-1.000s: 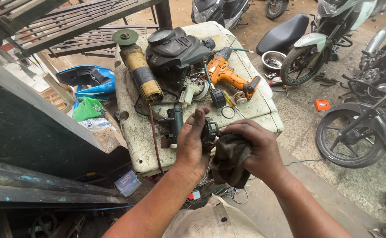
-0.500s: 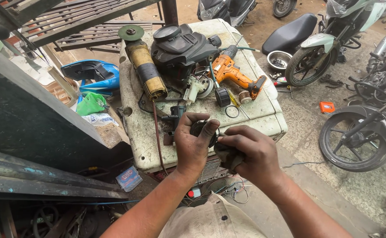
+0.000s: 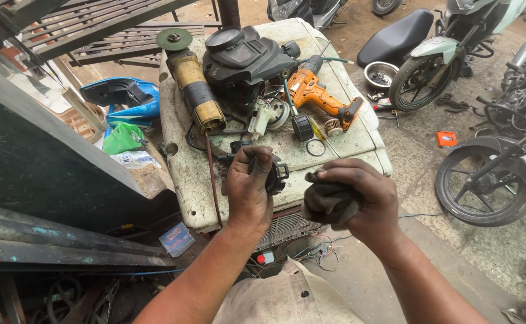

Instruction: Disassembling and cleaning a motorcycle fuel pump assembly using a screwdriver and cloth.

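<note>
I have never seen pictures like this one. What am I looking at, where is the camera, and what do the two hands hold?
The camera sits on a person's head and looks down at that person's own bare hands. The left hand grips a small black round part. The right hand holds a dark crumpled rag. In front of them is a dirty white worktop. On it lie an orange power drill, a yellow angle grinder, a black engine cover and a thin ring. Motorcycles stand at the right.
</note>
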